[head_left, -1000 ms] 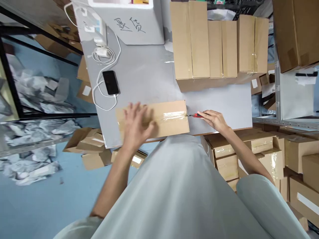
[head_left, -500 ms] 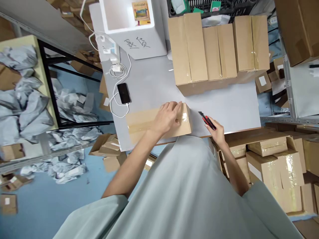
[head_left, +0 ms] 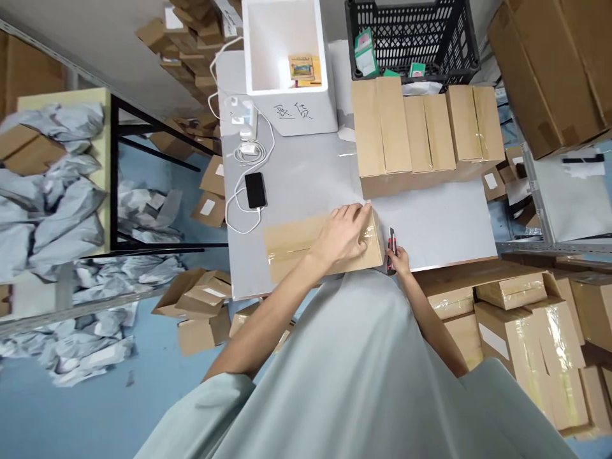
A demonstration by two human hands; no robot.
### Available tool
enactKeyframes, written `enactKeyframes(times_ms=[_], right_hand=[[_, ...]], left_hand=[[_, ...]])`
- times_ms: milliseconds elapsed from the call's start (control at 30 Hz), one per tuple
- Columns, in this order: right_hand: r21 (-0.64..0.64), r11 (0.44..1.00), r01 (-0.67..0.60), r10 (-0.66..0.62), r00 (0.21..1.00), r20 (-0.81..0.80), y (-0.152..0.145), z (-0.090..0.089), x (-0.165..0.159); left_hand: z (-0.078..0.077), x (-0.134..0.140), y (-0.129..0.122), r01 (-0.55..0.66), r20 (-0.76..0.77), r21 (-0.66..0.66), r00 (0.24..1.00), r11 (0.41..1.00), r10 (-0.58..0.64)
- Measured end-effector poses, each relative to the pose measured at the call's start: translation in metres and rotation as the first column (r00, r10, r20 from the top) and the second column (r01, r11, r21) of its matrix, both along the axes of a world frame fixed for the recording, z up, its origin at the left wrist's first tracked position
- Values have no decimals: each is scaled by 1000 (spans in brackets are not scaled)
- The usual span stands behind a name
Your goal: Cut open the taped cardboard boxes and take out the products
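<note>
A long, closed cardboard box (head_left: 291,245) with clear tape lies along the front edge of the table. Across its right part rests my left hand (head_left: 340,236), the fingers curled over the far edge and the thumb on top, gripping the box. My right hand (head_left: 400,260) is closed around a red and black box cutter (head_left: 392,248). The cutter points away from me, its tip up. It stands just beside the right end of the box; whether it touches is hard to see.
On the grey table (head_left: 306,166) are a phone (head_left: 255,190) with white cables, a white foam box (head_left: 306,115) and a row of cardboard boxes (head_left: 430,134). Behind them stands a black crate (head_left: 411,38). More cartons (head_left: 516,344) are stacked low at the right; grey parcels (head_left: 62,210) lie at the left.
My right hand has brought the box cutter left, closer to the box's right end, and turned it more upright. My left hand stays on the box. The whole view has shifted.
</note>
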State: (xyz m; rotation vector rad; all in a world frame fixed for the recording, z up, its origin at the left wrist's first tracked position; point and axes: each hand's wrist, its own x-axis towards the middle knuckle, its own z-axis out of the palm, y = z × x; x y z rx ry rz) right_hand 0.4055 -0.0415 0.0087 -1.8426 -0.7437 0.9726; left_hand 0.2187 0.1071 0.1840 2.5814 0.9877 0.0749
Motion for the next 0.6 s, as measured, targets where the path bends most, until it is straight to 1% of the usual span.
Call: enactKeyframes(times_ms=[100, 167, 233, 267, 300, 333, 400, 467, 533, 600], right_hand=[[-17, 994, 110, -110, 994, -15, -7, 22, 7], [7, 980, 200, -200, 979, -30, -11, 41, 16], [72, 948, 309, -304, 950, -75, -16, 64, 28], [110, 928, 357, -348, 933, -97, -18, 75, 33], [146, 909, 391, -378, 919, -109, -20, 87, 37], [179, 896, 407, -394, 913, -102, -21, 98, 41], [221, 891, 396, -398, 917, -40, -21, 115, 44], [246, 894, 375, -394, 919, 31, -19, 125, 41], [257, 896, 362, -394, 915, 87, -17, 130, 34], [257, 898, 358, -401, 905, 141, -17, 135, 21]], left_hand=[[28, -28, -1, -68, 159, 9, 985, 998, 66], [45, -45, -3, -115, 243, -4, 964, 993, 112], [54, -58, -5, -150, 303, -32, 941, 988, 152], [55, -64, -6, -163, 329, -50, 929, 985, 170], [52, -68, -7, -175, 356, -70, 915, 982, 188], [47, -72, -8, -186, 381, -93, 901, 978, 208], [27, -79, -9, -205, 430, -147, 868, 968, 249], [2, -85, -11, -212, 469, -204, 836, 956, 285], [-23, -92, -14, -211, 506, -254, 803, 944, 315], [-42, -100, -19, -215, 535, -293, 771, 932, 346]])
